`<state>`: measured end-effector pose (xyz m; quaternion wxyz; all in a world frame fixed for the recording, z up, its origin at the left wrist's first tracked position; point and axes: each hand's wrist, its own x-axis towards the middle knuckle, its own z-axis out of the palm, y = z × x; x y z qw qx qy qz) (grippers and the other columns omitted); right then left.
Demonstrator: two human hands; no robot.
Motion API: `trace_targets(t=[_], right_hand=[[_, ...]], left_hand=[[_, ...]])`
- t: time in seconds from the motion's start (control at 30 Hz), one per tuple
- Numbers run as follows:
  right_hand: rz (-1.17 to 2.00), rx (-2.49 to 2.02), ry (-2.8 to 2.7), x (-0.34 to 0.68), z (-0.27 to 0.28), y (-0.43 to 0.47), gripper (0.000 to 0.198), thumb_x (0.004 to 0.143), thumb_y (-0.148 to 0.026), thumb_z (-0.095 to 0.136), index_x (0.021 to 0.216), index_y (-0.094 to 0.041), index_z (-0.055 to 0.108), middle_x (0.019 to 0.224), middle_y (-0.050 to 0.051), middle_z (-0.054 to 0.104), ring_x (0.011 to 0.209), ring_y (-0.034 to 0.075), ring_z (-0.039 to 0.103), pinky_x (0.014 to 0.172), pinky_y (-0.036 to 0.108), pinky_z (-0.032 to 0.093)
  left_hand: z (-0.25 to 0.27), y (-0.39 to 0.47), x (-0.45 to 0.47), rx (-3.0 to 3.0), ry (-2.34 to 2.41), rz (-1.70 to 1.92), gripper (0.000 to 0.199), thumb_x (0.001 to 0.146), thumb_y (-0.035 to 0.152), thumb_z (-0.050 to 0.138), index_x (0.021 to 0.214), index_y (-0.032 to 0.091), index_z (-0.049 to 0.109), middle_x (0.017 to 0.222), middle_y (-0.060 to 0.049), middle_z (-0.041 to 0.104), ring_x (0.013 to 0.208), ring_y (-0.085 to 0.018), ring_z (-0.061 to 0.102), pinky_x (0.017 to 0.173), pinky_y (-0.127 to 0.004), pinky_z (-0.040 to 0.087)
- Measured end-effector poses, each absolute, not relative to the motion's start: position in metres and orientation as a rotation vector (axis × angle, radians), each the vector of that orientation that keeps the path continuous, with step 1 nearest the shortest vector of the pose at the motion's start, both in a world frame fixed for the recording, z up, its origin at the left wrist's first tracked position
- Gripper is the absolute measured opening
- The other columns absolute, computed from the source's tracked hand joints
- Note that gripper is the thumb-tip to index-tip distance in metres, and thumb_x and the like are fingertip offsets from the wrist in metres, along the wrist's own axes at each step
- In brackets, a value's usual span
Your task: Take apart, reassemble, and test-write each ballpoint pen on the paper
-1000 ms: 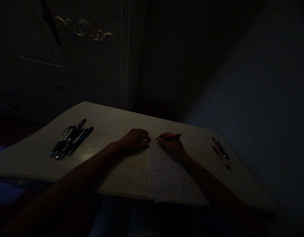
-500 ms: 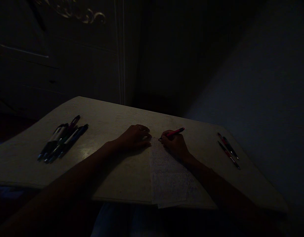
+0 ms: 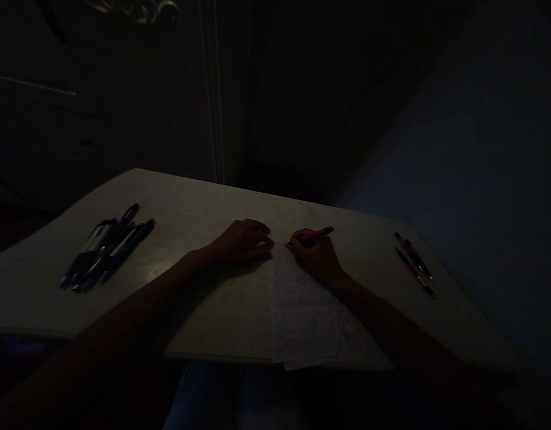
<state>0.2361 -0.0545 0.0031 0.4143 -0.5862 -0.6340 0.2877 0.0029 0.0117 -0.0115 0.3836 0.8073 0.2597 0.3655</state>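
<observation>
My right hand (image 3: pixel 317 255) is closed around a red pen (image 3: pixel 317 235) with a dark end. The pen's tip points down to the left, at the upper part of a paper sheet (image 3: pixel 302 316). Handwriting covers much of the sheet, too dim to read. Another sheet's edge shows beneath it. My left hand (image 3: pixel 243 240) rests on the table just left of the paper's top, fingers spread apart and a ring on one finger. Nothing is held in it.
On the pale table (image 3: pixel 203 197), a pile of several pens (image 3: pixel 107 248) lies at the left. More pens (image 3: pixel 415 263) lie near the right edge. Beyond the table stands a dark cabinet (image 3: pixel 145 107); a wall (image 3: pixel 490 179) rises at the right. The room is very dim.
The whole view has shifted slightly, so the table and hands appear a little higher. Both hands keep about the same places, the right one still holding the pen on the paper.
</observation>
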Motion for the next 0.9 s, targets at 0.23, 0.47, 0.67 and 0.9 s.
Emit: trace_targets(t=[0.23,0.47,0.67,0.9], right_hand=[[0.762,-1.456,-1.596,0.237,0.001,-0.054,0.018,0.079,-0.037,0.063,0.077,-0.019,0.067,0.066,0.002,0.067,0.06,0.017,0.061,0.056,0.028,0.047],[0.777,-1.456,-1.47,0.236,0.002,-0.054,0.017,0.074,-0.038,0.064,0.073,-0.021,0.062,0.059,0.0,0.062,0.054,0.015,0.057,0.049,0.026,0.043],[0.853,-1.457,-1.349,0.241,0.003,-0.052,0.021,0.075,-0.041,0.064,0.078,-0.021,0.061,0.057,-0.001,0.061,0.047,0.013,0.054,0.045,0.025,0.041],[0.847,-1.468,-1.481,0.246,0.005,-0.055,0.023,0.08,-0.042,0.065,0.081,-0.018,0.066,0.063,0.003,0.069,0.056,0.017,0.063,0.053,0.027,0.047]], left_hand=[[-0.013,0.012,0.002,2.135,0.673,0.885,0.024,0.068,0.027,0.087,0.09,0.03,0.081,0.116,-0.011,0.074,0.108,-0.032,0.065,0.099,-0.045,0.043],[-0.004,0.008,0.005,1.903,0.667,0.907,0.028,0.057,0.014,0.09,0.08,0.026,0.08,0.106,-0.011,0.074,0.107,-0.032,0.064,0.096,-0.042,0.045],[-0.006,0.009,0.003,2.054,0.688,0.871,0.024,0.064,0.02,0.089,0.085,0.027,0.081,0.11,-0.012,0.074,0.105,-0.031,0.065,0.096,-0.041,0.044],[-0.004,0.008,0.002,1.991,0.656,0.929,0.025,0.06,0.023,0.089,0.082,0.029,0.08,0.107,-0.009,0.075,0.107,-0.032,0.064,0.098,-0.042,0.044]])
